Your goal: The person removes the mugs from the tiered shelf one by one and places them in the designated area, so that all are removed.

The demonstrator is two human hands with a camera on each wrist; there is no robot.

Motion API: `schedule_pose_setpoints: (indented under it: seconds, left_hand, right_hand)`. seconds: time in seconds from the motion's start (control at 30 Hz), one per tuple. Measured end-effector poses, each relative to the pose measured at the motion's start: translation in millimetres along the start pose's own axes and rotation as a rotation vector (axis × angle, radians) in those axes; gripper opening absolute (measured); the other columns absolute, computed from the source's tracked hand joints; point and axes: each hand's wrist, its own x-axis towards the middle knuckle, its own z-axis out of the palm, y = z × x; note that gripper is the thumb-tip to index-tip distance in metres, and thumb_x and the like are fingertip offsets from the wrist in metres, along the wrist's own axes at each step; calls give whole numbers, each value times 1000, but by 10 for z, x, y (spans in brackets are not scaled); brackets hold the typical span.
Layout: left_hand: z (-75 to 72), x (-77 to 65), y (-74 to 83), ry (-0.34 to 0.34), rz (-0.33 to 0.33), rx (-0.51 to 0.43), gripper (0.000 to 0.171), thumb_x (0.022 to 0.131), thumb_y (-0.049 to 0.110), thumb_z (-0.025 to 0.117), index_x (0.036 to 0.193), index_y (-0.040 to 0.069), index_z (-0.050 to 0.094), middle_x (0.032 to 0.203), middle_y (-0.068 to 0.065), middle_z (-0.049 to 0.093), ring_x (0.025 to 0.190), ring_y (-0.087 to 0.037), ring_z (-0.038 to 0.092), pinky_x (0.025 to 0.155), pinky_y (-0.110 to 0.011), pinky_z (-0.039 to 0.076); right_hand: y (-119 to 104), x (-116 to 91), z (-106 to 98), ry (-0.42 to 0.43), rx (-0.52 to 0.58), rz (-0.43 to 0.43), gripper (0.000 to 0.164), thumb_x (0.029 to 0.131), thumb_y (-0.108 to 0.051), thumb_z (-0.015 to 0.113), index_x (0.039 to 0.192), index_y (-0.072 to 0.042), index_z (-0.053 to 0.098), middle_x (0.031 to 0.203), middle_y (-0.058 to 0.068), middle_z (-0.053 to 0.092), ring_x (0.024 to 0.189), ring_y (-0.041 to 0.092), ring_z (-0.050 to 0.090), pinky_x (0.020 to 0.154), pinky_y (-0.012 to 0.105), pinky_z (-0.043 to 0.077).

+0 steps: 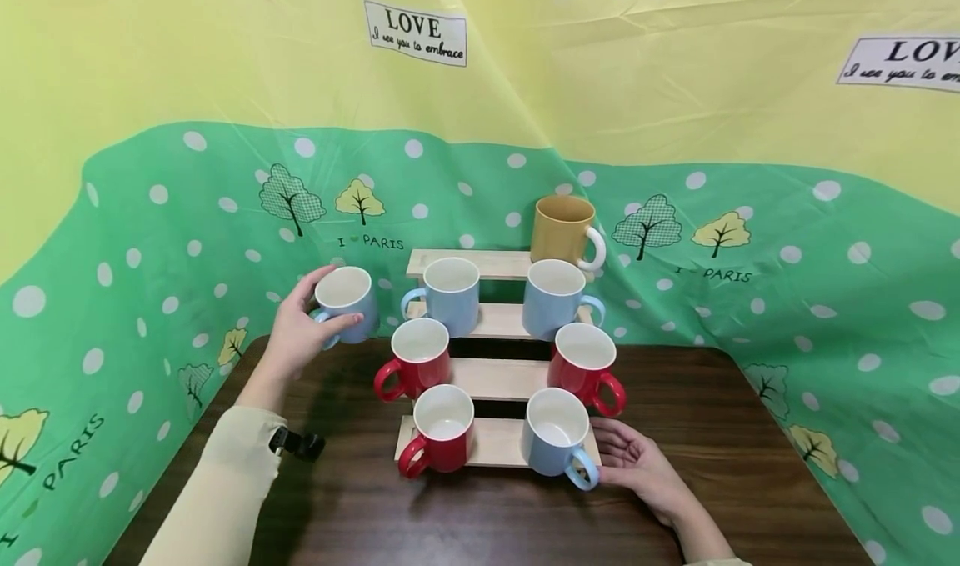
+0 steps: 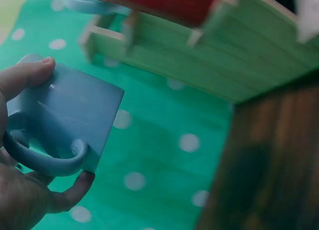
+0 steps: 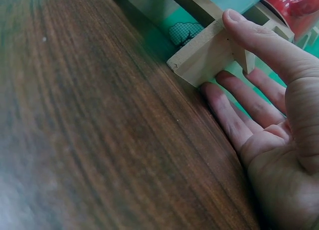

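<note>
My left hand (image 1: 294, 333) holds a light blue mug (image 1: 356, 314) with a white inside, in the air left of a stepped wooden rack (image 1: 498, 443). In the left wrist view the thumb (image 2: 37, 73) presses one side of the mug (image 2: 75, 105), and fingers show beyond its handle. My right hand (image 1: 639, 469) is at the rack's lower right end. There, in the right wrist view, the thumb (image 3: 249, 33) lies on the end of the wooden step (image 3: 207, 55), with the fingers bent beside it. A light blue mug (image 1: 553, 441) stands on that step.
A red mug (image 1: 444, 433) shares the bottom step. Above stand two red mugs (image 1: 423, 362), then two light blue mugs (image 1: 452, 299). A tan mug (image 1: 558, 224) with a white handle tops the rack's right. Behind the brown table (image 1: 480, 524) hangs a printed cloth (image 1: 480, 191).
</note>
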Motion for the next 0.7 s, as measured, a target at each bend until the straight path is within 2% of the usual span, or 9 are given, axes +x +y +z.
schedule_pose_setpoints:
  seconds: [0.13,0.4,0.57,0.7]
  left_hand:
    - [82,-65,-219,-15,-37,26,92,87,18,96,164,10,46,154,-21,56,140,-44,53,113,-65,44]
    - [261,-214,-678,-16,-88,46,92,86,20,96,163,11,46,154,-23,53,135,-45,56,109,-63,48]
    - [335,-266,-851,-23,-108,61,93,88,21,95,165,11,43,157,-25,50,137,-49,53,110,-69,49]
    - [346,-278,-941,-36,-138,61,94,88,23,95,165,14,43,158,-25,49,138,-49,52,111,-70,48]
  right_hand:
    - [-20,15,-7,7,-1,3,65,94,10,77,153,3,50,138,-2,72,124,15,72,102,30,59]
    - [-10,7,5,-27,15,11,64,97,9,74,155,3,48,140,0,71,126,16,71,104,31,59]
    - [0,4,8,-18,-1,18,66,97,8,75,156,9,44,140,2,70,125,17,71,104,31,58]
    - [3,5,2,-20,4,18,65,98,8,74,155,6,46,140,1,70,125,17,71,104,30,58]
